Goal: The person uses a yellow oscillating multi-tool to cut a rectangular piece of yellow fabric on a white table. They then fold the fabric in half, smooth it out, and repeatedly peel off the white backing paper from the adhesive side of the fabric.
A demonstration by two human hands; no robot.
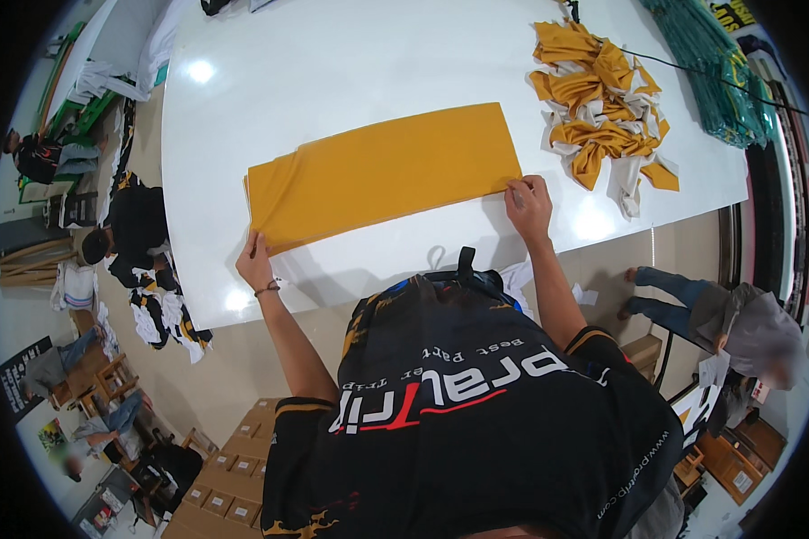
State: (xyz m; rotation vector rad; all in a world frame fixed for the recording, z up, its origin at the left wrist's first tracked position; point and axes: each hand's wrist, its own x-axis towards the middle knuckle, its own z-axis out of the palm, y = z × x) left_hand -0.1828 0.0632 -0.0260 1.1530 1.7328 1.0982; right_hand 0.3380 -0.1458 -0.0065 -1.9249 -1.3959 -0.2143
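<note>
A long rectangle of mustard-yellow fabric [391, 171] lies flat on the white table [368, 54], apparently in several layers, its left end slightly creased. My left hand [255, 262] grips the near left corner, fingers closed on the edge. At the near right corner my right hand [528, 205] pinches the fabric between thumb and fingers. Both forearms reach up from the table's near side.
Crumpled yellow and white fabric pieces [602, 108] lie heaped at the table's right. Behind them sits a bundle of green plastic-like material [710, 76], with a dark cable [692, 68] crossing nearby. Cardboard boxes [220, 476] stand on the floor at lower left. Several people are around the room.
</note>
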